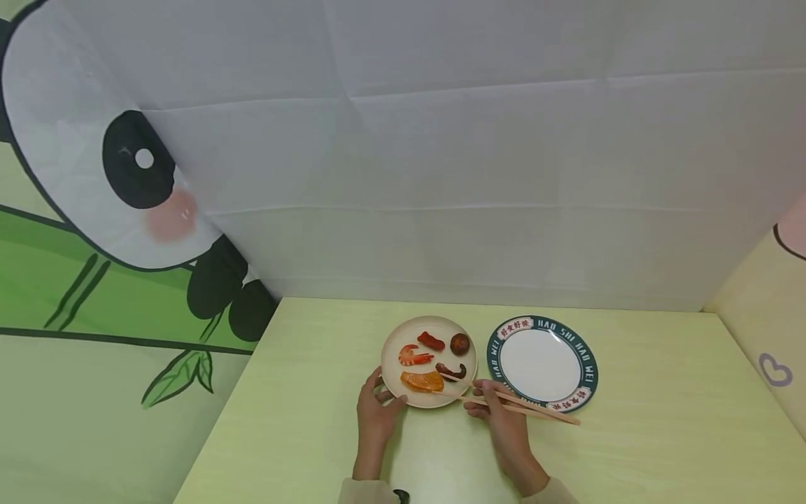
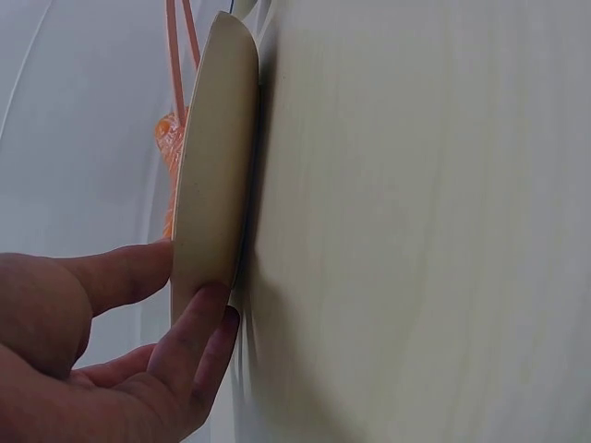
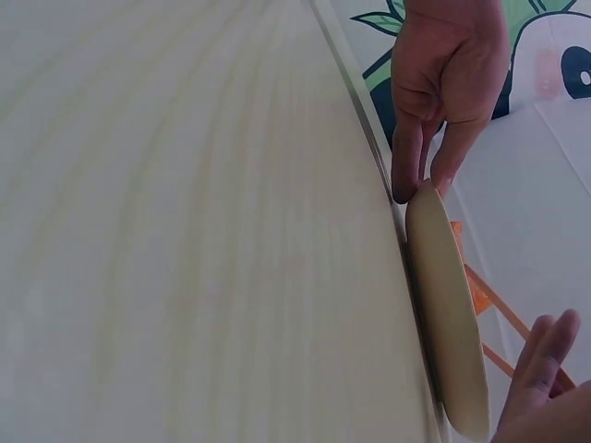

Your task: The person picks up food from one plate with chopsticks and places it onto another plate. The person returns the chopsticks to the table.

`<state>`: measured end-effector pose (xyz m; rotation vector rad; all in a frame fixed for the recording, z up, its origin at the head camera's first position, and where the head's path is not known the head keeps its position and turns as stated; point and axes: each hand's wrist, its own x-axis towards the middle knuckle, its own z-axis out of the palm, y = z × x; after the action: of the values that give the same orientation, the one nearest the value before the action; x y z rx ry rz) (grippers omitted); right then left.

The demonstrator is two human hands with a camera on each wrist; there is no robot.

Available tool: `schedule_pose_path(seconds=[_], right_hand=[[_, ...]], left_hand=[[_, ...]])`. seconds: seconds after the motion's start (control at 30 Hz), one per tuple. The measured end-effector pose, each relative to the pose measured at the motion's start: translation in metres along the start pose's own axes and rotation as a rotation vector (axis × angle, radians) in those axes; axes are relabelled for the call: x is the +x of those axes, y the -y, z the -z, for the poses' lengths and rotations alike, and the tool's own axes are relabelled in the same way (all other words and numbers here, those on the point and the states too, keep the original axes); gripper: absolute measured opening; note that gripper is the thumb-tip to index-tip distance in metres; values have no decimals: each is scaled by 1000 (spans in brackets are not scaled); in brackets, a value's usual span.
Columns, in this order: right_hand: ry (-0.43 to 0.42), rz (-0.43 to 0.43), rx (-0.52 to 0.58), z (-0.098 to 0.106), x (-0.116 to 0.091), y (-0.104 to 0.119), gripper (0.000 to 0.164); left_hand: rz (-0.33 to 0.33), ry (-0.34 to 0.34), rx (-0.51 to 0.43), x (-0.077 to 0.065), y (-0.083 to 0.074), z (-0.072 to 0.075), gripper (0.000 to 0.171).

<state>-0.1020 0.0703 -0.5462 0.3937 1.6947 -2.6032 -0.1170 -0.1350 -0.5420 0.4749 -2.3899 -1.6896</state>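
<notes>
A beige plate sits on the table with several food pieces on it. My left hand grips its left front rim, thumb at the edge and fingers against the side, as the left wrist view shows. My right hand holds a pair of wooden chopsticks over the plate's right rim. One tip is by the dark curved piece, the other by the right end of the orange piece. Whether the tips touch either piece I cannot tell. Behind these lie a shrimp, a red piece and a round brown piece.
Right of the beige plate stands a white plate with a dark green lettered rim, bare inside. The chopsticks' back ends pass over its front edge. A pale wall cloth rises behind the pale table.
</notes>
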Motion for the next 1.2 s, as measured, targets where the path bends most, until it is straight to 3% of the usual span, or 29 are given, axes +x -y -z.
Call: schedule_pose_path(seconds=[0.37, 0.67, 1.2], right_hand=[[8, -47, -47, -7, 4, -6, 35], [4, -76, -14, -10, 8, -14, 36], [-18, -54, 2, -16, 10, -19, 37]], left_hand=[[15, -16, 11, 0, -1, 0, 69], [18, -19, 22, -1, 3, -1, 68], [16, -32, 5, -1, 3, -2, 68]])
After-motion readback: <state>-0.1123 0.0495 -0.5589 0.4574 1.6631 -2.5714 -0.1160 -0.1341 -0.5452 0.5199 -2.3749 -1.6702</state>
